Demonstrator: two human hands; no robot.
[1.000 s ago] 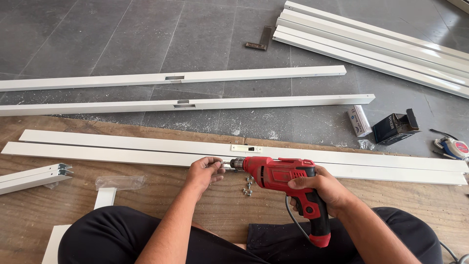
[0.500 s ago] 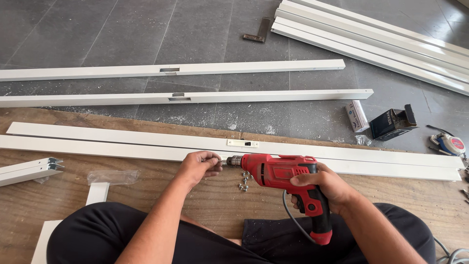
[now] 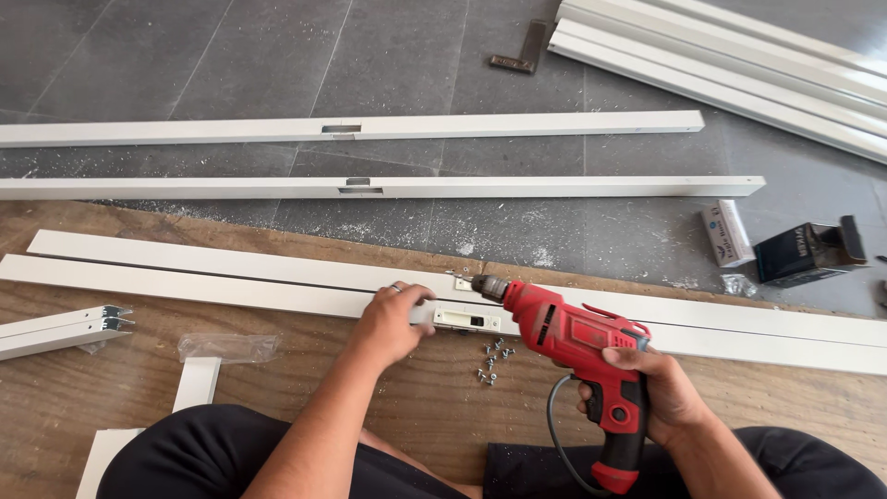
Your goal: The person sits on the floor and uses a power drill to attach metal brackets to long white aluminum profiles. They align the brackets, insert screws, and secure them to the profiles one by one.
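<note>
The right hand is wrapped tight around the grip of a red corded electric drill, its tip at a long white metal frame bar on the wooden board. The left hand presses flat on that bar beside a small white latch plate, with loose silver screws nearby.

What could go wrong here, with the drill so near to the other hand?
1. The left hand rests on the white bar close to the tip of the red drill; if the tip slips, it may hit the fingers.
2. The loose screws lie beside the bar and could scatter.
3. The cord hangs near the right hand and might snag.
</note>
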